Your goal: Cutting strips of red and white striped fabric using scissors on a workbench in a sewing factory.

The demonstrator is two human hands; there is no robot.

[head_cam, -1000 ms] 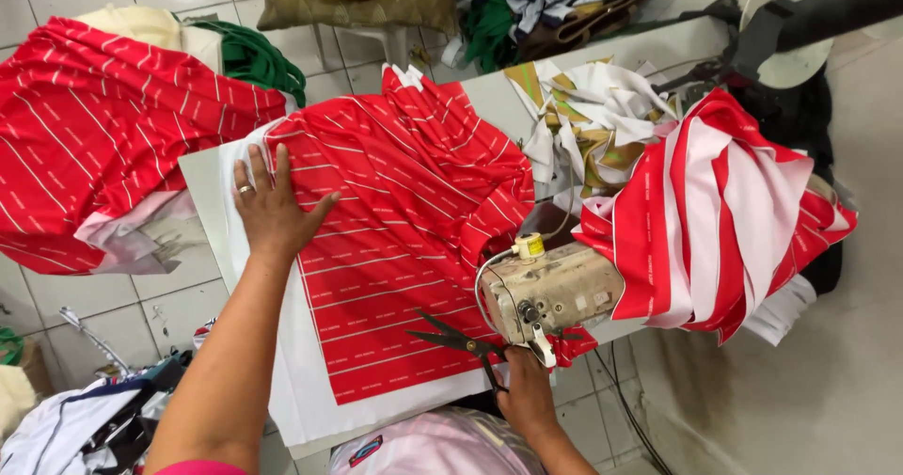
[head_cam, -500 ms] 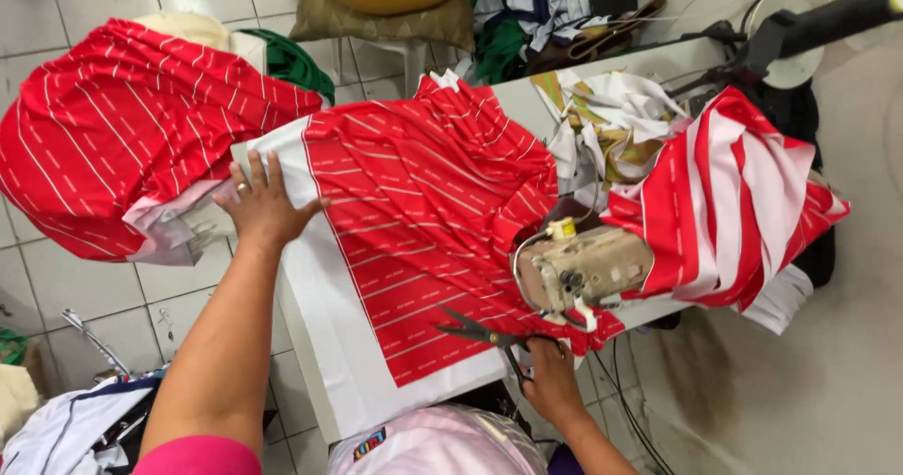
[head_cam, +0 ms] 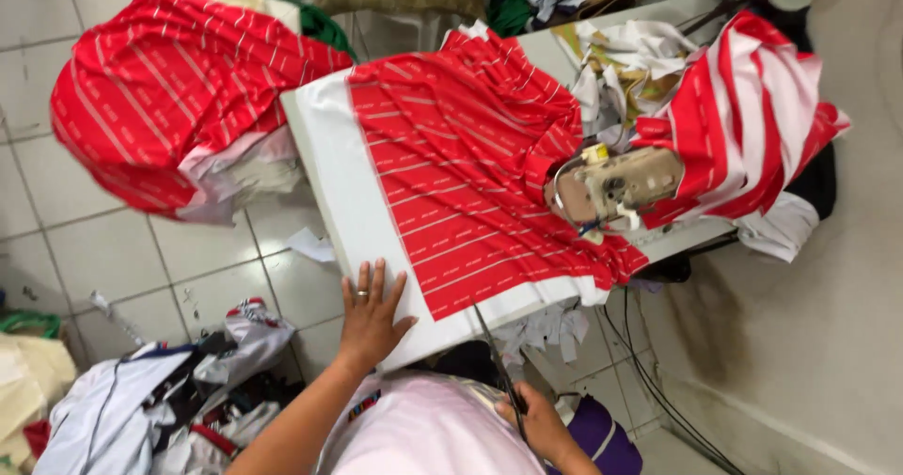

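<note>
Here left hand (head_cam: 370,315) lies open, flat, steadying white table (head_cam: 329,169); right hand (head_cam: 541,425) grips scissors (head_cam: 497,366) pointed toward red striped fabric (head_cam: 470,169) hem.

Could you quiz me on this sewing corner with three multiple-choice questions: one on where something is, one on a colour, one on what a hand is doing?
1. Where does the left hand rest?
A. on the white table near its front edge
B. on the sewing machine
C. on the floor

2. What colour is the striped cloth spread on the table?
A. blue
B. red with thin white stripes
C. green

3. What is the right hand doing?
A. hanging empty
B. gripping scissors
C. lying flat on the cloth

Answers: 1 A, fingers spread on bare white tabletop; 2 B, red shows throughout; 3 B, the dark blades stick out from the closed fingers.
</note>
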